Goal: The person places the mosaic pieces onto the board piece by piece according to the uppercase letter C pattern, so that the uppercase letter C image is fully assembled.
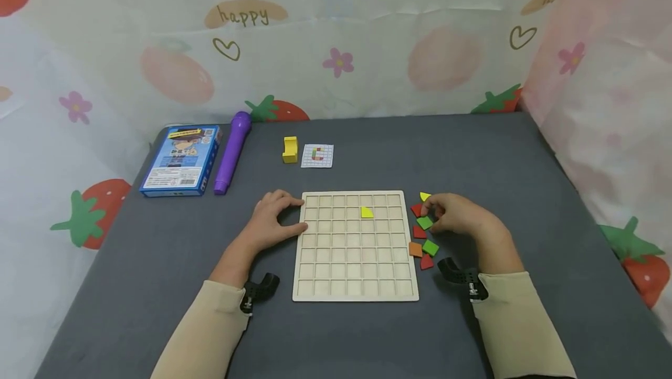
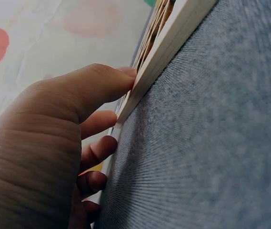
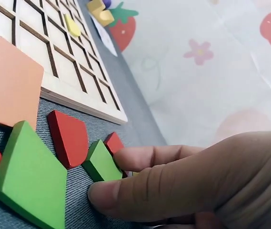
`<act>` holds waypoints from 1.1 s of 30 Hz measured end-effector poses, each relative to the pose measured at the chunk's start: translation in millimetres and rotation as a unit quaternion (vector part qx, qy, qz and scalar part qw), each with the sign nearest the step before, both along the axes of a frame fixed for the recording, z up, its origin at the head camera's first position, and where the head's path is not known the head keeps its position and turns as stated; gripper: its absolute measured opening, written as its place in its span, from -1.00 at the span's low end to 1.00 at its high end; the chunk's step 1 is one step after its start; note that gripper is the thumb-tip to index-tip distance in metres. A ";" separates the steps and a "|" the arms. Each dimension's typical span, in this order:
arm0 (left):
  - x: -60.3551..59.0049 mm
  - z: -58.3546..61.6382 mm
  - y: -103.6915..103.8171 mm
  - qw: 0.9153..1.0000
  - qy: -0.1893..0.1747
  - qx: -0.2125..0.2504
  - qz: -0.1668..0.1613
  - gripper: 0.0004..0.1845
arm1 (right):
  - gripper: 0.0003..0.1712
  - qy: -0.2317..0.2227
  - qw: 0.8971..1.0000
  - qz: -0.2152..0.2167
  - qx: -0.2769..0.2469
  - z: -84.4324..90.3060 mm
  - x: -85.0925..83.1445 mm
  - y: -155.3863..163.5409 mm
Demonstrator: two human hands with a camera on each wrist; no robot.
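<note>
A light wooden grid board lies flat on the table, with one yellow quarter-round tile in an upper cell. My left hand rests at the board's left edge, thumb and forefinger touching its side, the other fingers loosely bent. To the right of the board, my right hand is down at the loose tiles. Its thumb and forefinger pinch the edges of a green tile lying on the cloth. Close by are a red tile, an orange tile leaning on the board's rim, and another green tile.
Behind the board stand a yellow block and a small pattern card with a coloured figure on a grid. A purple microphone-shaped stick and a blue box lie at the back left. A printed curtain hangs behind the table.
</note>
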State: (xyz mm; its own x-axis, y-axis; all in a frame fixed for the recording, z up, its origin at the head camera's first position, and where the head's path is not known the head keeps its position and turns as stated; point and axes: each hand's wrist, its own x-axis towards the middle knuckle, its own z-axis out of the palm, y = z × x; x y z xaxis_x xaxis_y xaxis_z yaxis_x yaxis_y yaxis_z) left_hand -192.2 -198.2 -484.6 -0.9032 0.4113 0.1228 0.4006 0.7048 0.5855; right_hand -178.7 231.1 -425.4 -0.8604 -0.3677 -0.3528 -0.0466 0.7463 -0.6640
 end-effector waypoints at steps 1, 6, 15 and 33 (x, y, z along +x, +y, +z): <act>0.1 -0.3 -0.6 1.000 0.000 0.001 -0.001 -0.41 | -0.66 -0.001 1.000 0.000 0.002 0.1 -0.2 -0.6; 0.5 -1.6 -2.2 1.000 -0.003 0.005 0.000 -0.41 | -0.63 -0.008 1.000 0.004 0.005 1.3 -1.1 -1.2; 0.4 -1.7 -2.4 1.000 -0.006 0.001 0.004 -0.41 | -0.65 0.051 0.998 -0.027 0.014 -4.7 -5.0 -6.8; -2.5 -3.3 -3.4 1.000 -0.001 0.009 -0.001 -0.42 | -0.63 0.152 0.986 -0.028 0.065 -6.8 -8.2 -14.8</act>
